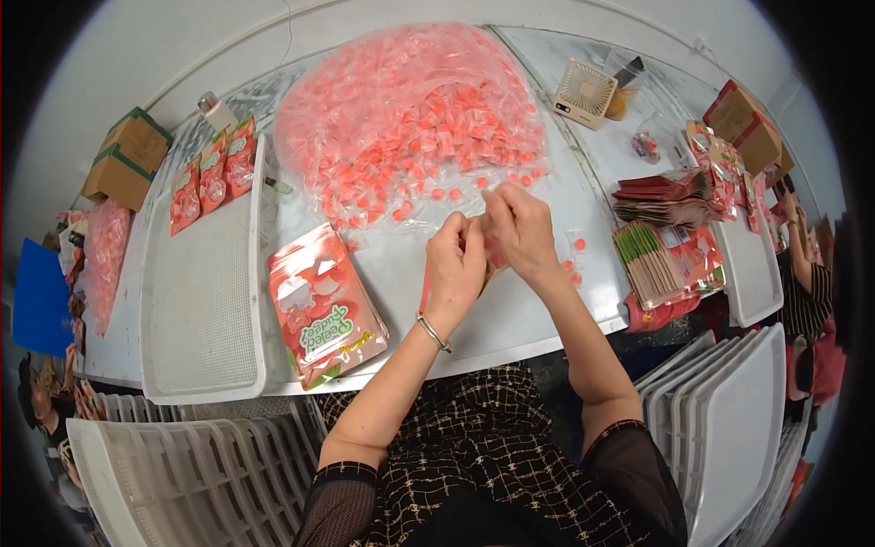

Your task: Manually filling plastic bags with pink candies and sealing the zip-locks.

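Observation:
Both my hands are closed over the middle of the table, close together and pinching a red pouch (pixel 493 253) that they mostly cover. My left hand (pixel 455 266), with a bangle at its wrist, grips the pouch's left side. Fingers curled, my right hand (pixel 518 230) holds its upper right part. What is inside the pouch cannot be seen. Just beyond lies a big clear bag (pixel 319 137) spilling many wrapped red candies (pixel 465 137). To the left of my hands rests a stack of flat printed red pouches (pixel 324 305).
A white mesh tray (pixel 205 310) at left holds several filled pouches (pixel 212 175). Bundled pouches (pixel 647 260) lie at right beside another tray (pixel 752 264). A small fan (pixel 585 91) stands at the back. Stacked trays (pixel 200 474) flank me below; other people work at both sides.

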Available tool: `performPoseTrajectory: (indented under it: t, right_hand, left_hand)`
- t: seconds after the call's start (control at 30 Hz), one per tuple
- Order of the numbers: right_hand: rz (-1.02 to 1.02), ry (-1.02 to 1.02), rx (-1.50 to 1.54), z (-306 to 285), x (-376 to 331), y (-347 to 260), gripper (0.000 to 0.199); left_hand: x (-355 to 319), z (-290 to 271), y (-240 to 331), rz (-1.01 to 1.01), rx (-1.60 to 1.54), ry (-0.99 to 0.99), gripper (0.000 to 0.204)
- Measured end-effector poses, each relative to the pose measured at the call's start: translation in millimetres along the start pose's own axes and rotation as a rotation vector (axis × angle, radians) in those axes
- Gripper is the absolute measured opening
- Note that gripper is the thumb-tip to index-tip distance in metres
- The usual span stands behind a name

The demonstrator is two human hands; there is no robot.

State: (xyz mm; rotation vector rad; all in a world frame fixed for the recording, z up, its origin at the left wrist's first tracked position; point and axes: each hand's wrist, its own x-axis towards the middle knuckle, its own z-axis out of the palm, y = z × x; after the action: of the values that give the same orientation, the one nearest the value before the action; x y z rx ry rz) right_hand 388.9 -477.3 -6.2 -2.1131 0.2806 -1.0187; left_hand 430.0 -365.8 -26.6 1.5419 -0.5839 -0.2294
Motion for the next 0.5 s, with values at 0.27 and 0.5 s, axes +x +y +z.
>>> performPoseTrajectory:
  t: [0.27, 0.5]
  right_hand:
    - [-0.178, -0.124, -0.031, -18, -5, -20, 0.020]
    - [-0.084, -0.151, 0.254, -24, -48, -17, 0.027]
  left_hand:
    - [0, 3, -3, 0.006, -0.162, 0.010, 0.028]
    - [9, -23, -9, 0.128, -0.129, 0.047, 0.025]
